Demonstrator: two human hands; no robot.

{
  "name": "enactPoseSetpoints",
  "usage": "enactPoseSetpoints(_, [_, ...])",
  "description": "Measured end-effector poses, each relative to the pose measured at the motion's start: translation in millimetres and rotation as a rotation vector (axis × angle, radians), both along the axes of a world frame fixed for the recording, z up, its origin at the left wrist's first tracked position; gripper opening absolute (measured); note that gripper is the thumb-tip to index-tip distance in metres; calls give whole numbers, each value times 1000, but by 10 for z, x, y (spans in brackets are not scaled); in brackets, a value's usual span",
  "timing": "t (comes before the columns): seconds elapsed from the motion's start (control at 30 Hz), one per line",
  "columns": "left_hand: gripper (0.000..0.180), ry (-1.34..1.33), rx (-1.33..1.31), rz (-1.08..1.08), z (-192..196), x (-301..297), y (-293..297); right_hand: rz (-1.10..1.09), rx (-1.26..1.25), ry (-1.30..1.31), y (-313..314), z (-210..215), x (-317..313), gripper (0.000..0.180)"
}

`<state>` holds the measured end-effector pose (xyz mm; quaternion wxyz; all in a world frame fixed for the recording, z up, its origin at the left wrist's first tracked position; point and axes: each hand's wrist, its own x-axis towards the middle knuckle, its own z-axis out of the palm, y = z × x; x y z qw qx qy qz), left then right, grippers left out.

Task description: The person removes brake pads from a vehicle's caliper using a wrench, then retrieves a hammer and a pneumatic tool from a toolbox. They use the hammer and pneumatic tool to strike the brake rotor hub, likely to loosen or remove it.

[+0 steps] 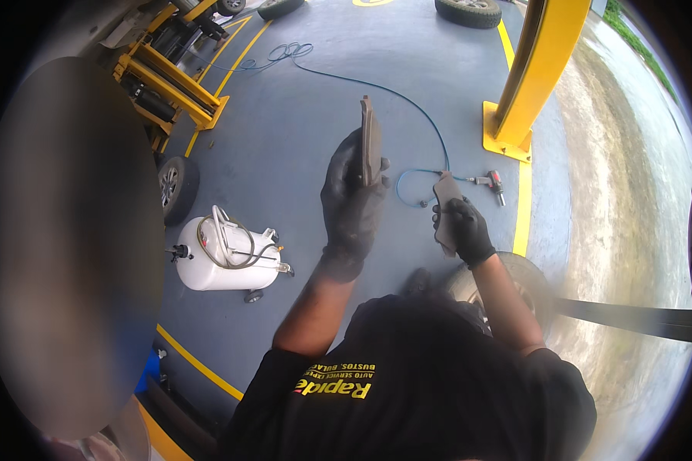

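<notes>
Black gloves cover both of my hands. My left hand [351, 203] is raised in the middle of the view, closed around a brake pad [370, 142] that stands upright and shows mostly its narrow edge. Lower and to the right, my right hand [467, 230] grips a second brake pad [444, 201], its broad grey-brown side partly hidden by my fingers. The two pads are apart from each other. Just beyond my right hand, an impact wrench [490, 184] lies on the floor, joined to a blue air hose [407, 98].
A white wheeled tank [227, 257] with a coiled hose stands at left. Yellow lift posts [527, 84] rise at right and far left. Tires [469, 11] lie at the back; one wheel [178, 188] is at left, another [515, 280] beside my right forearm. A large blurred dark shape [69, 246] blocks the left side.
</notes>
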<state>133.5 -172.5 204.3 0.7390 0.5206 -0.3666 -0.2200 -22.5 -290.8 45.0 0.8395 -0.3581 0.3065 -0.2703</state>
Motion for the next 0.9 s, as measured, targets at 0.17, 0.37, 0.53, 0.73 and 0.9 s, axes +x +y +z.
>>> enactPoseSetpoints(0.17, [66,-33,-30,-28,89,283,-573,-38,-97,123,-360,-76,53,32])
enactPoseSetpoints(0.37, [59,-92,-49,-109,122,645,-1082,-43,-201,101,-832,-270,218,32])
enactPoseSetpoints(0.53, [56,-282,-115,-40,178,917,-1537,-20,-11,-80,-1433,-374,523,34])
enactPoseSetpoints(0.73, [51,-467,-153,45,239,1325,-2017,33,-996,381,-2017,-585,940,38])
enactPoseSetpoints(0.9, [53,-261,-91,-10,353,1490,-2196,13,-322,47,-2208,-335,1138,49])
